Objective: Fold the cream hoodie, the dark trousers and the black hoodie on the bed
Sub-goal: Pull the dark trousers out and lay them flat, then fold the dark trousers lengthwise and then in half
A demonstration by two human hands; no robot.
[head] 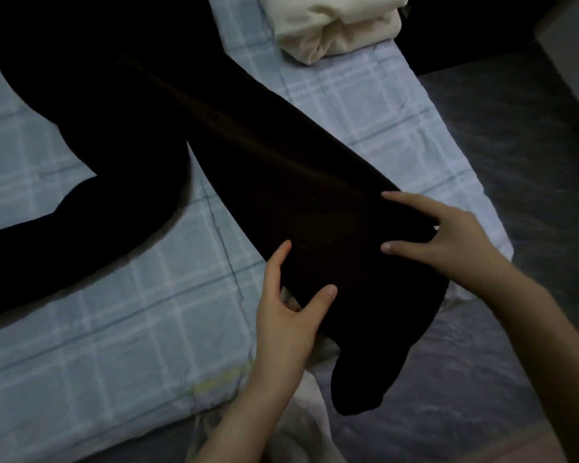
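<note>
The dark trousers (168,105) lie spread on the checked bedsheet, one leg running to the left edge and the other toward the bed's near corner. That leg's cuff (361,385) hangs over the bed edge. My left hand (288,312) grips the leg's near edge, thumb on top and fingers underneath. My right hand (448,235) holds the far edge, with thumb and forefinger spread on the cloth. The cream hoodie (335,21) sits folded at the far end of the bed. I cannot pick out the black hoodie.
The bed (91,329) has a pale blue checked sheet, and its corner lies just below my hands. Dark grey floor (502,135) runs along the right. A pale cloth (301,426) hangs by the bed corner. A dark shape (455,31) lies beyond the cream hoodie.
</note>
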